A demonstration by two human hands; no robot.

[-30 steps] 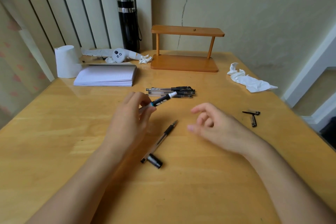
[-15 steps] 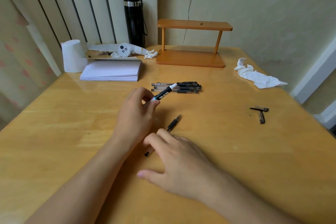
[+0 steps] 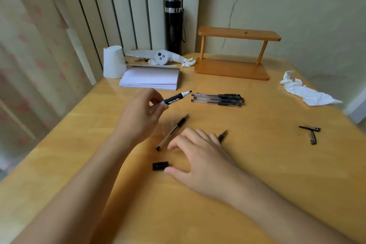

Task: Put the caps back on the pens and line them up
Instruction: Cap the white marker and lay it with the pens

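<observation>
step: capping marker [image 3: 176, 97] | left hand [image 3: 141, 114] pinches marker | right hand [image 3: 200, 156] released, thumb probably touching cap [image 3: 160, 165] | next: pinch cap, align to tip

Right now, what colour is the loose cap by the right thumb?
Black. The cap shows clearest in the head view, beside the right hand.

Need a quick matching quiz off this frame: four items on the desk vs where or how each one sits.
Items:
1. marker
2. short black cap
3. flask
4. row of capped pens

Places:
A. upright at the back, against the wall
B. lying side by side mid-table, in front of the wooden shelf
C. held up in the left hand, tip bare
D. flat on the table by the right hand's thumb

Pairs: 1-C, 2-D, 3-A, 4-B
</observation>
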